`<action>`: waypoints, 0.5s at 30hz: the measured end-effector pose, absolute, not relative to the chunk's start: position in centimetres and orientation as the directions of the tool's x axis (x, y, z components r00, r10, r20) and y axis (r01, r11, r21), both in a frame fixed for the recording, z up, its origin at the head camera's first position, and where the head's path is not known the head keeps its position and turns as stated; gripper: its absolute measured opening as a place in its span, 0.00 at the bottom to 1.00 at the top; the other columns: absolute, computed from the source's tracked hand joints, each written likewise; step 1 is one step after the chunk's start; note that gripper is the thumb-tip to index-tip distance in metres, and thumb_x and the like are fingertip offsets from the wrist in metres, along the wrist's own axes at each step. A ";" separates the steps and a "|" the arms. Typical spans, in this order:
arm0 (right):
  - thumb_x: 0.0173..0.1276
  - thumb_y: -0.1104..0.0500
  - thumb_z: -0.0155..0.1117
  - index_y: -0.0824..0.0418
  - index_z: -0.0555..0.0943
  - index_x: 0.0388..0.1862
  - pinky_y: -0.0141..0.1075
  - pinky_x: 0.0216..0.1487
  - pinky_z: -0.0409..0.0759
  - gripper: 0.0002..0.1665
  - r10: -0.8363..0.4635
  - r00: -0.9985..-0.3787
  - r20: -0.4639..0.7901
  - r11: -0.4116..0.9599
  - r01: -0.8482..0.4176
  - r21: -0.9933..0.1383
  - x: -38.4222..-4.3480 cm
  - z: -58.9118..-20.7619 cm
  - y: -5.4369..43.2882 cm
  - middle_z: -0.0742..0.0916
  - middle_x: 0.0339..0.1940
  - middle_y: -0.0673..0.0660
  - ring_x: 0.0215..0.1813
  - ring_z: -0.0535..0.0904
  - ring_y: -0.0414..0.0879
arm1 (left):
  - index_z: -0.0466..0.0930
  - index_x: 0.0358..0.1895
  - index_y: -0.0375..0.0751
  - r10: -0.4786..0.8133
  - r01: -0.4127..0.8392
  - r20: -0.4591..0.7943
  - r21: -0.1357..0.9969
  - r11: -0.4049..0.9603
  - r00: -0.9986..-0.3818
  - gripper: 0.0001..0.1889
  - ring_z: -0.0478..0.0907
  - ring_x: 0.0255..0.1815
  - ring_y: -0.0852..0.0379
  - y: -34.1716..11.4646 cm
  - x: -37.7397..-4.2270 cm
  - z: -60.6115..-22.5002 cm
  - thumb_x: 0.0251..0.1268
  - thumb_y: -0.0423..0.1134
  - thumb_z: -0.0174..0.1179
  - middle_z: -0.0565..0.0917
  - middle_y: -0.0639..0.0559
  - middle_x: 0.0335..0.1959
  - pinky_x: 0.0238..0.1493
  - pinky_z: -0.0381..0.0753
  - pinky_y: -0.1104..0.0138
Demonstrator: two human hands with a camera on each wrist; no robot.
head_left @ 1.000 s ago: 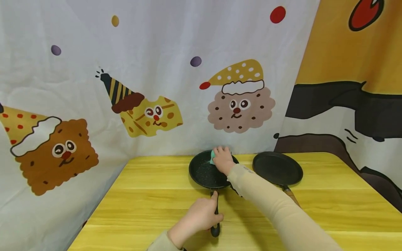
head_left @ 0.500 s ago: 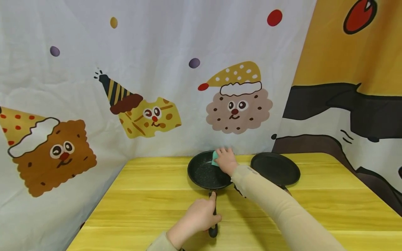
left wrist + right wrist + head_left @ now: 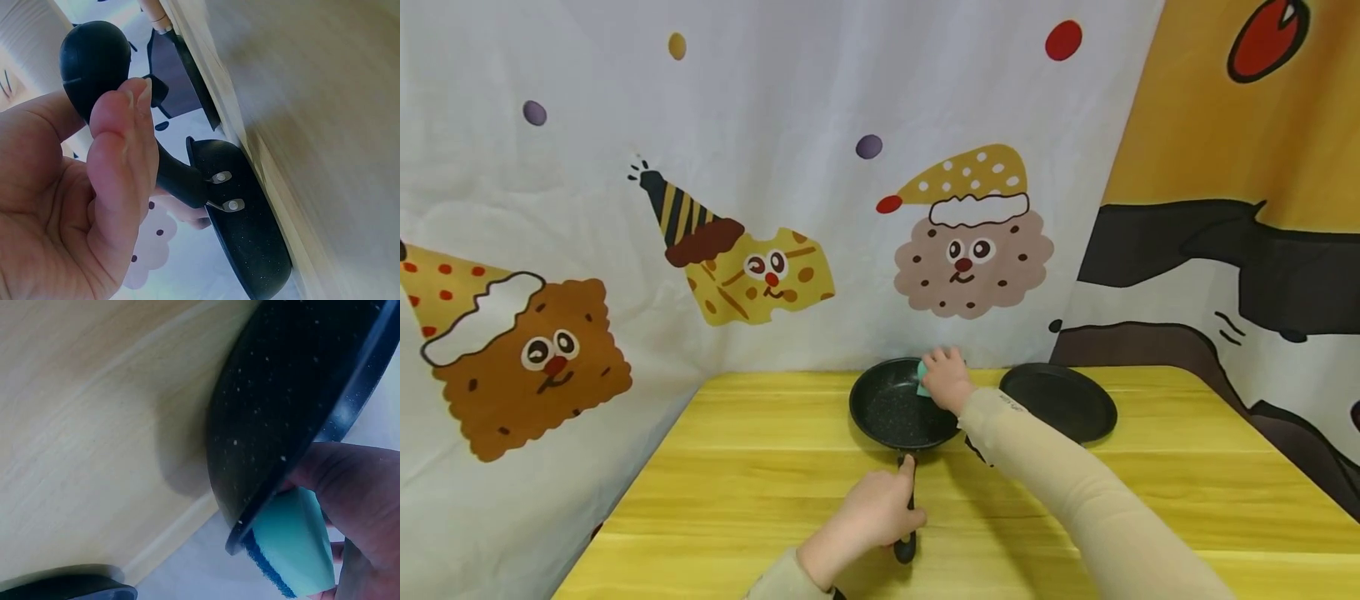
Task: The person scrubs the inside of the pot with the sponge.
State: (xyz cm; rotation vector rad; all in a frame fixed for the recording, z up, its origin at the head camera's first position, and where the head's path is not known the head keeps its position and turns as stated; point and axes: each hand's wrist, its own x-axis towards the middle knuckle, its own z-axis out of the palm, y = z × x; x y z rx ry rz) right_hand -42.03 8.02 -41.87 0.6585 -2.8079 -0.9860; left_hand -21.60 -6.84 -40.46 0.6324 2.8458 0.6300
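A black speckled frying pan point(image 3: 887, 412) stands on the wooden table in the head view, its handle point(image 3: 905, 546) toward me. My left hand point(image 3: 880, 510) grips that handle, the index finger lying along it toward the pan. In the left wrist view the curled fingers point(image 3: 122, 169) wrap the handle. My right hand point(image 3: 947, 381) holds a mint-green sponge point(image 3: 922, 379) at the pan's far right inner side. From the right wrist, the sponge's dark blue scouring face point(image 3: 269, 565) lies against the rim. The right-hand fingertips are partly hidden behind the sponge.
A flat black griddle pan point(image 3: 1060, 402) lies on the table to the right; my right sleeve point(image 3: 1067, 483) covers its handle in the head view. Behind the wooden table point(image 3: 752, 467) hangs a white curtain point(image 3: 790, 108) printed with cartoon snacks.
My right hand has slid the sponge a little to the right along the pan's far side. The left hand keeps its grip on the handle.
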 end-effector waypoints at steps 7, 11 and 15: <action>0.71 0.48 0.60 0.43 0.84 0.47 0.48 0.49 0.64 0.09 -0.411 -0.906 -0.100 0.710 -0.387 0.589 -41.7 -40.8 8.3 0.73 0.61 0.51 0.51 0.64 0.51 | 0.62 0.70 0.26 0.432 0.376 -0.060 0.397 0.837 -0.900 0.38 0.66 0.01 0.64 -6.8 -21.6 -40.2 0.59 0.43 0.62 0.68 0.59 0.02 0.07 0.65 0.70; 0.71 0.50 0.62 0.40 0.85 0.46 0.51 0.55 0.63 0.09 -0.405 -0.904 -0.134 0.733 -0.409 0.544 -41.6 -40.2 8.7 0.74 0.62 0.50 0.56 0.65 0.52 | 0.62 0.70 0.25 0.428 0.373 -0.058 0.397 0.839 -0.902 0.38 0.66 0.01 0.64 -6.8 -21.5 -40.3 0.59 0.43 0.62 0.68 0.59 0.02 0.07 0.65 0.70; 0.69 0.51 0.64 0.34 0.84 0.51 0.55 0.61 0.60 0.14 -0.409 -0.896 -0.174 0.771 -0.441 0.459 -41.7 -39.8 9.4 0.73 0.64 0.50 0.62 0.64 0.54 | 0.62 0.70 0.25 0.428 0.364 -0.062 0.425 0.829 -0.902 0.38 0.65 0.01 0.64 -6.8 -21.6 -40.4 0.59 0.42 0.63 0.68 0.58 0.02 0.06 0.64 0.71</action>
